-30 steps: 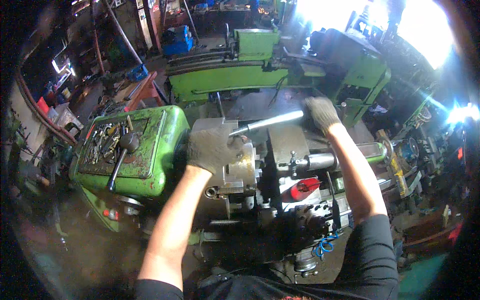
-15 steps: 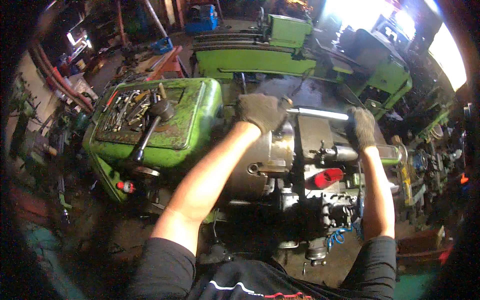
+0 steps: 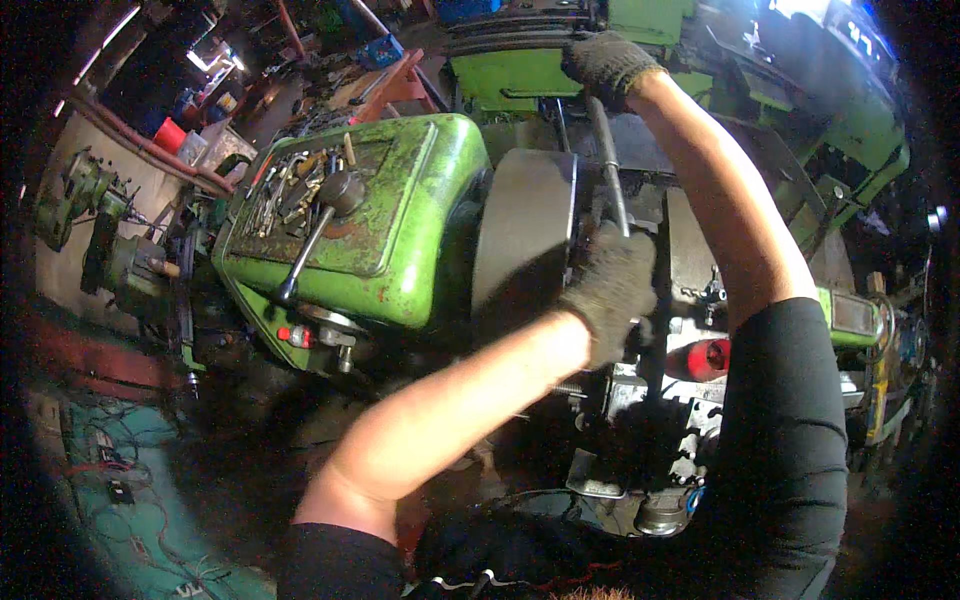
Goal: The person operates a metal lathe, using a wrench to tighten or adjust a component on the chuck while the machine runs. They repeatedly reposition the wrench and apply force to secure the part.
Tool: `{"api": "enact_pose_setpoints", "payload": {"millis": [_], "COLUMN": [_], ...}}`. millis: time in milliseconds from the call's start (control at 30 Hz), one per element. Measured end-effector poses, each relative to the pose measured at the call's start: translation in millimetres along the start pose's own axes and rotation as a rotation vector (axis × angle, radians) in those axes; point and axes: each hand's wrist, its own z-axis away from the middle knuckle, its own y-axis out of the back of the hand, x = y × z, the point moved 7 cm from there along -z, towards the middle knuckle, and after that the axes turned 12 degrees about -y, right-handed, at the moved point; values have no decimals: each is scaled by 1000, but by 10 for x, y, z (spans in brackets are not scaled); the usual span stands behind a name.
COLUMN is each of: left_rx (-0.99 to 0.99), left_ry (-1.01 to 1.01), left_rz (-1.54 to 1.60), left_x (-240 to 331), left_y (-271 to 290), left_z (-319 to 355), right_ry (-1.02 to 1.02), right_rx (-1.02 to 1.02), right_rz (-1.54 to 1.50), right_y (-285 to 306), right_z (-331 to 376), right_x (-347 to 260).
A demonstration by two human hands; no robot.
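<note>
Both gloved hands, left hand (image 3: 612, 290) and right hand (image 3: 606, 62), grip the chuck key (image 3: 608, 165), probably tightening the lathe chuck (image 3: 525, 240); next needs a firm pull.

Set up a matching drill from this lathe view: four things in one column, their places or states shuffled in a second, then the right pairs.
Things
1. left hand
2. right hand
3. black-knobbed lever
4. red knob

Places or states
A. lies across the top of the green headstock
B. gloved, at the lower end of the metal bar, beside the chuck
C. low on the machine, under the right forearm
D. gloved, grips the far upper end of the metal bar

Pairs: 1-B, 2-D, 3-A, 4-C
</note>
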Motion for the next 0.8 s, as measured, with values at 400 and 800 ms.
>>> {"api": "enact_pose_setpoints", "payload": {"millis": [400,800], "left_rx": [183,340], "left_ry": [324,20], "left_rz": [241,104], "left_x": [-1206,-1692], "left_y": [350,-7], "left_z": [417,-29], "right_ry": [-319,-1028], "right_rx": [-88,-697], "right_rz": [22,-932], "right_y": [372,1435], "right_z": [2541,4520], "right_x": [1438,-123]}}
